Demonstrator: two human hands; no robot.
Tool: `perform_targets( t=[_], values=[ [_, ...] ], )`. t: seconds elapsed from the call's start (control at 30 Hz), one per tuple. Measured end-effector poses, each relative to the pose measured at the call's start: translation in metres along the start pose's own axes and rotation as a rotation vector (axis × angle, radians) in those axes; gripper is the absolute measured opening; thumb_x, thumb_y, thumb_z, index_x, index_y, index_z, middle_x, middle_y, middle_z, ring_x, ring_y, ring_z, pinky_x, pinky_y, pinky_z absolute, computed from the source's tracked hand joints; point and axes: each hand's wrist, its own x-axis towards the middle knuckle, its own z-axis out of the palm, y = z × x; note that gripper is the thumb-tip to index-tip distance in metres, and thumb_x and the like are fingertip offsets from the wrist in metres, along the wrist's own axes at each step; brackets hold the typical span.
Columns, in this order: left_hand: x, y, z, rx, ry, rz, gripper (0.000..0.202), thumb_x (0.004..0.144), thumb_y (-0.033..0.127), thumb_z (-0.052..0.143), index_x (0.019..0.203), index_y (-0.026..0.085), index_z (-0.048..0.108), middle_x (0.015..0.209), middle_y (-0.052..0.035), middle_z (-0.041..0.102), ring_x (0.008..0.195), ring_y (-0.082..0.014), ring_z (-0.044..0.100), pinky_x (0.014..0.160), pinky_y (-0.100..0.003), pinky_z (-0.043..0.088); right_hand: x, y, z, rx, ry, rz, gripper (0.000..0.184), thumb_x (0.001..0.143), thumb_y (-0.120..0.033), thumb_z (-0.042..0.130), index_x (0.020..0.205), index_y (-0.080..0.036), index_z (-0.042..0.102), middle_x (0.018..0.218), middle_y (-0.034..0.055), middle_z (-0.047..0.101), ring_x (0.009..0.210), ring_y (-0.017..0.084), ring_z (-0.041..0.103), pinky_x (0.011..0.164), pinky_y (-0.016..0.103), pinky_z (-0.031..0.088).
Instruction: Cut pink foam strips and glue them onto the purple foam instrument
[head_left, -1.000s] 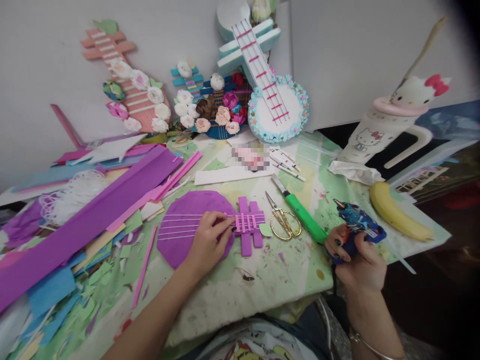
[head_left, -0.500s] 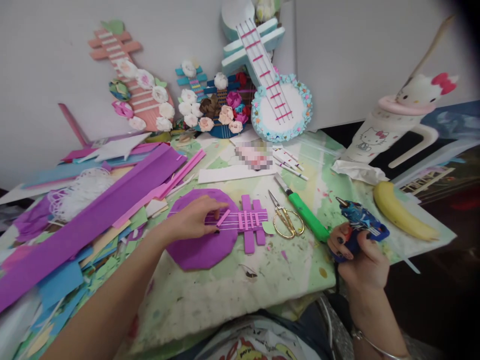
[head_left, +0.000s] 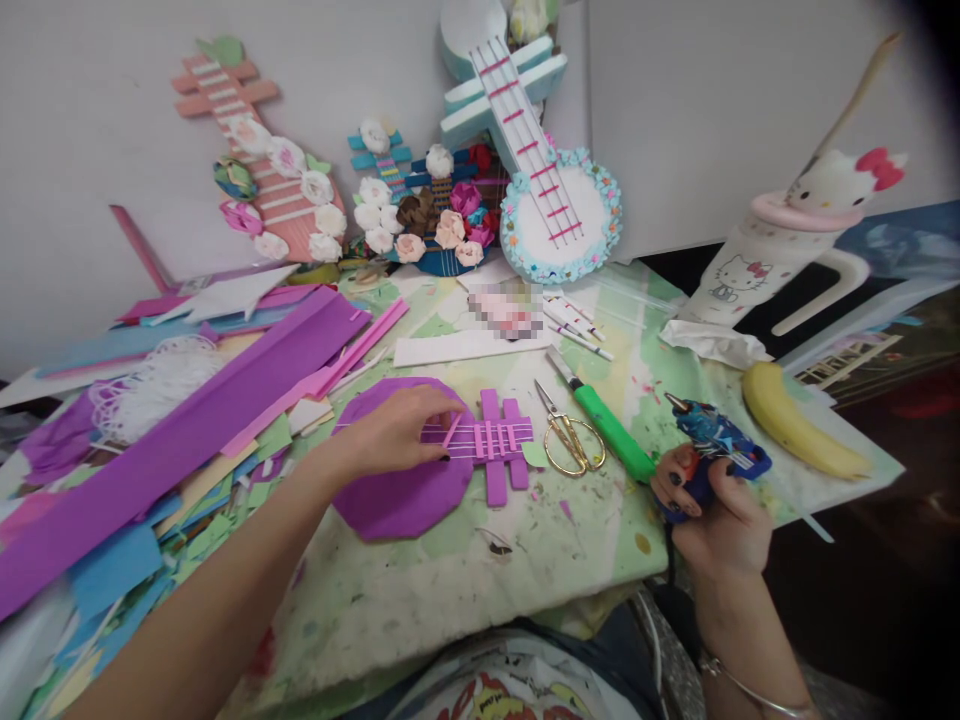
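Note:
A purple foam guitar with a pink cross-barred neck and pale strings lies flat in the middle of the table. My left hand rests on its round body, fingertips pinching a small pink foam strip against the strings. My right hand is closed round a blue glue gun at the table's right front edge, its nozzle pointing up and to the left.
Gold scissors and a green-handled knife lie right of the guitar. A banana, crumpled tissue and a cartoon cat cup stand at the right. Long purple foam strips and scraps cover the left. Finished flowered guitars lean on the wall.
My left arm swung in from the left, and its hand slid a little left along the strings, now pressing a pink strip there. The right hand kept hold of the glue gun.

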Motion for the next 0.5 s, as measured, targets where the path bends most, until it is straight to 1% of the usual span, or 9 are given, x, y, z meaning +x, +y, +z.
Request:
perform_targets(
  t=[0.07, 0.1, 0.2, 0.27, 0.37, 0.5],
  values=[
    [-0.004, 0.001, 0.002, -0.048, -0.030, -0.005, 0.034, 0.073, 0.024, 0.062, 0.108, 0.022, 0.062, 0.090, -0.0024, 0.066, 0.081, -0.0165, 0.060, 0.073, -0.029, 0.046, 0.000, 0.000, 0.000, -0.011, -0.004, 0.000, 0.026, 0.071, -0.041, 0.069, 0.073, -0.016, 0.060, 0.062, -0.0023, 0.049, 0.037, 0.002, 0.027, 0.041, 0.024, 0.025],
    [-0.006, 0.002, 0.005, -0.070, -0.027, -0.020, 0.035, 0.074, 0.024, 0.062, 0.109, 0.022, 0.061, 0.091, -0.0030, 0.066, 0.081, -0.0170, 0.060, 0.072, -0.029, 0.046, 0.000, 0.000, 0.000, -0.015, -0.005, 0.003, 0.026, 0.072, -0.041, 0.068, 0.072, -0.016, 0.060, 0.062, -0.0022, 0.049, 0.037, 0.002, 0.026, 0.041, 0.025, 0.025],
    [-0.013, 0.003, 0.017, -0.139, 0.048, -0.102, 0.035, 0.073, 0.030, 0.065, 0.107, 0.021, 0.062, 0.088, -0.0030, 0.066, 0.077, -0.0172, 0.060, 0.070, -0.030, 0.047, 0.000, 0.000, -0.001, -0.019, -0.004, 0.010, 0.025, 0.072, -0.041, 0.068, 0.073, -0.017, 0.061, 0.062, -0.0021, 0.049, 0.037, 0.002, 0.024, 0.041, 0.025, 0.024],
    [-0.016, 0.004, 0.026, -0.174, 0.107, -0.164, 0.038, 0.072, 0.032, 0.068, 0.108, 0.020, 0.064, 0.090, -0.0043, 0.064, 0.076, -0.0172, 0.059, 0.069, -0.030, 0.047, 0.000, 0.000, -0.001, -0.015, -0.003, 0.011, 0.026, 0.071, -0.042, 0.069, 0.073, -0.017, 0.061, 0.061, -0.0023, 0.049, 0.036, 0.002, 0.024, 0.041, 0.025, 0.023],
    [-0.017, 0.006, 0.036, -0.150, 0.151, -0.224, 0.043, 0.070, 0.034, 0.072, 0.110, 0.020, 0.065, 0.095, -0.0058, 0.061, 0.081, -0.0189, 0.057, 0.070, -0.033, 0.047, 0.001, 0.001, -0.001, -0.007, -0.004, 0.015, 0.027, 0.071, -0.042, 0.069, 0.073, -0.016, 0.060, 0.060, -0.0025, 0.049, 0.036, 0.002, 0.024, 0.041, 0.025, 0.022],
    [-0.015, 0.008, 0.041, -0.092, 0.137, -0.232, 0.044, 0.069, 0.034, 0.074, 0.109, 0.019, 0.066, 0.096, -0.0061, 0.060, 0.086, -0.0214, 0.056, 0.074, -0.035, 0.047, 0.001, 0.002, -0.003, -0.012, -0.017, 0.020, 0.027, 0.072, -0.042, 0.068, 0.073, -0.017, 0.060, 0.062, -0.0025, 0.048, 0.037, 0.002, 0.024, 0.041, 0.026, 0.021]
  ],
)
